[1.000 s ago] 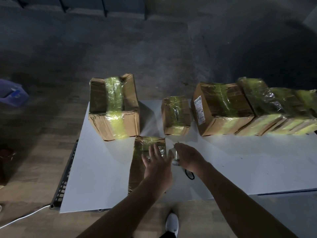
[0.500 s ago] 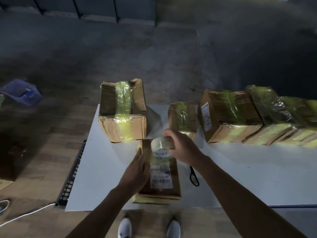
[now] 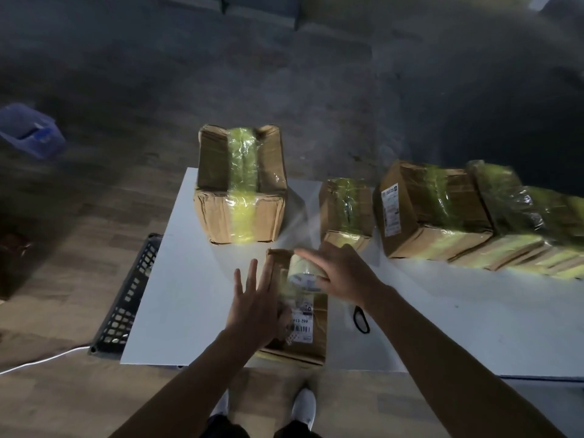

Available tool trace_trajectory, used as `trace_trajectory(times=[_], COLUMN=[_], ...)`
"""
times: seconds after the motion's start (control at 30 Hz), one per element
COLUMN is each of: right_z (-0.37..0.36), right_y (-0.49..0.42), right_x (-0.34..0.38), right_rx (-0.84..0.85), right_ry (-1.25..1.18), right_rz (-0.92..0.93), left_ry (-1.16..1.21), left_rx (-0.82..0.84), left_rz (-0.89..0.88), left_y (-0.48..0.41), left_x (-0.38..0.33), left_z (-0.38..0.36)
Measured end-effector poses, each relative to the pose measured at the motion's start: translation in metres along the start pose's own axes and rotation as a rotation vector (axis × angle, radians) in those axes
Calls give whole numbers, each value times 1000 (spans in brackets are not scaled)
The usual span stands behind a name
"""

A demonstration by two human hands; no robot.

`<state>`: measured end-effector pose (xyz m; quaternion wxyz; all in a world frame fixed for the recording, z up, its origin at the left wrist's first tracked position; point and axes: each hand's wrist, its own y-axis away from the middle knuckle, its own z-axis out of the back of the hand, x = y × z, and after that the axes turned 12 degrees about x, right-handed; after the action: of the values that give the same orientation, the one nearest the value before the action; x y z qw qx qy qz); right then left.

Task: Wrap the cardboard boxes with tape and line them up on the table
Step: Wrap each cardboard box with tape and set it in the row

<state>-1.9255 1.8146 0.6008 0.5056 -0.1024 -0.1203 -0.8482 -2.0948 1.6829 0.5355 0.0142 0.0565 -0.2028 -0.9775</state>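
A flat cardboard box [image 3: 311, 339] with a white shipping label lies at the table's near edge. My left hand [image 3: 256, 308] lies against its left side with fingers straight and spread. My right hand [image 3: 343, 273] grips a roll of clear yellowish tape [image 3: 303, 270] over the box's far end. Behind stand taped boxes: a large one [image 3: 241, 191] at the left, a small one [image 3: 346, 210] in the middle, and a labelled one [image 3: 429, 213] starting a row of wrapped boxes [image 3: 524, 222] to the right.
Black-handled scissors [image 3: 361, 320] lie on the white table [image 3: 189, 298] just right of the flat box. A black perforated crate [image 3: 129, 298] sits on the floor at the table's left, a blue object [image 3: 30, 129] farther left. My white shoes [image 3: 304, 406] show below the edge.
The flat box was turned label-side up. My right hand lifted the tape roll onto its far end, and my left hand went from lying on the box to its left side, fingers spreading.
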Motion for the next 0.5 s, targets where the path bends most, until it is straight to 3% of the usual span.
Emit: trace_trajectory(times=[0.2, 0.3, 0.5], right_z=[5, 2, -10], right_y=[14, 10, 14], right_x=[-4, -1, -4], right_rx=[74, 69, 91], right_ry=[118, 144, -131], right_rz=[-53, -71, -128], left_ry=[-22, -8, -33], left_rx=[-11, -64, -60], left_rz=[-4, -112, -195], left_y=[1, -5, -9], left_x=[-8, -18, -18], left_z=[11, 14, 11])
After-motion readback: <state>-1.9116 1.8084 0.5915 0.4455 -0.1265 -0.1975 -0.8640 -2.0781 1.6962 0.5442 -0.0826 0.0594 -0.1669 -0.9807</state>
